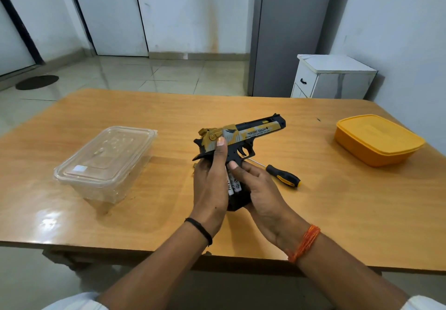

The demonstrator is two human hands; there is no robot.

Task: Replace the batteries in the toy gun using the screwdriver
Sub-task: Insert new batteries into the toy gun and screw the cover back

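The toy gun (251, 132), black with gold and grey camouflage, is held above the table with its barrel pointing right. My left hand (211, 184) grips the back of its handle, thumb up along the slide. My right hand (259, 189) wraps the front of the handle, its thumb pressing on white batteries (233, 185) that show in the open grip. The screwdriver (282, 175), black and yellow handled, lies on the table just right of my right hand, apart from both hands.
A clear lidded plastic box (106, 162) stands on the left of the wooden table (144, 208). A yellow lidded box (376, 139) sits at the right. A small gold piece (194, 165) peeks out left of my left hand. A white cabinet (330, 76) stands behind.
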